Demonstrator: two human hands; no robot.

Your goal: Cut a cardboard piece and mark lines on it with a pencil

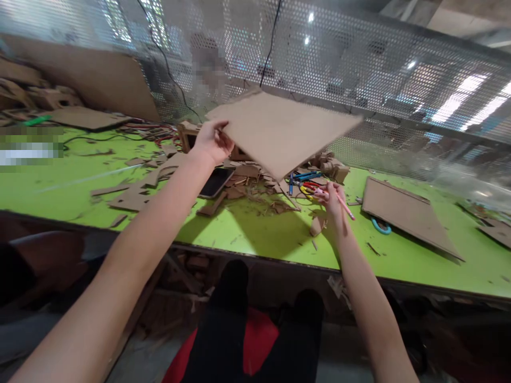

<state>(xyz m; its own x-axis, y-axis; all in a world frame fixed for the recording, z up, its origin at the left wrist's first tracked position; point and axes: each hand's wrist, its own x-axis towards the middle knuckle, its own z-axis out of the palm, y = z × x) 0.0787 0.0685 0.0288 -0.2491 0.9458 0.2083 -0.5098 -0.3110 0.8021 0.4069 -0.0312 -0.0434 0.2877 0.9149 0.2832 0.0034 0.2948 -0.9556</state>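
A flat sheet of brown cardboard [287,127] is raised above the green table, gripped at its left edge by my left hand [213,142]. Its far corner tilts up in front of the mesh screen. My right hand [332,197] is closed around a pink pencil [344,206], low over the table. Just beyond those fingers lie pliers with red handles [311,185] and a blue-handled tool [308,175]. A dark smartphone [216,182] rests on the table under my left wrist, partly covered by the forearm.
Cardboard scraps [255,183] litter the middle of the green table [255,229]. Another cardboard panel [403,213] lies at the right, over a light-blue handle [381,226]. A perforated metal screen [319,64] stands along the back. Cardboard pieces [85,118] and cables fill the back left.
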